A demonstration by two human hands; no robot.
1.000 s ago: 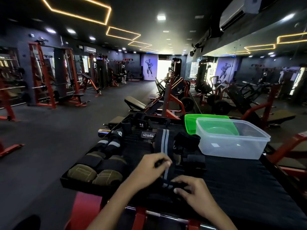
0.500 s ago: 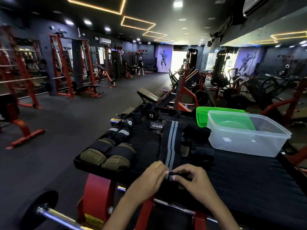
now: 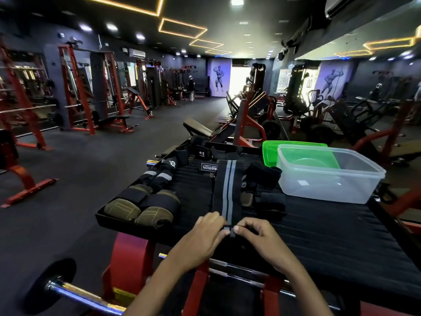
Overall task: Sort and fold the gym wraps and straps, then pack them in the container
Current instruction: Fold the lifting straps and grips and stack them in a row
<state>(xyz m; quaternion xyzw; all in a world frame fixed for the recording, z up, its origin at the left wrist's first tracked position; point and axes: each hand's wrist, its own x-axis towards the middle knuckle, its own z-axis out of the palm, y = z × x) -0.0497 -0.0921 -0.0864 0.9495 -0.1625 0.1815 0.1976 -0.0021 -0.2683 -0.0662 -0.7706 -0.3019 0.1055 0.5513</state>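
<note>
A long black wrap with grey stripes lies stretched away from me on the black bench pad. My left hand and my right hand meet at its near end, both pinching that end between fingers and thumb. A clear plastic container stands empty at the back right, with its green lid behind it. Dark straps and small wraps lie in a loose heap between the striped wrap and the container.
Olive and black rolled wraps sit in a row at the pad's left edge, with a black Proiron strap further back. A barbell sticks out low on the left. Red gym machines stand around the dark floor.
The hands have drawn together at the wrap's near end; a second ago the left one was further up the wrap. The view has shifted left and closer.
</note>
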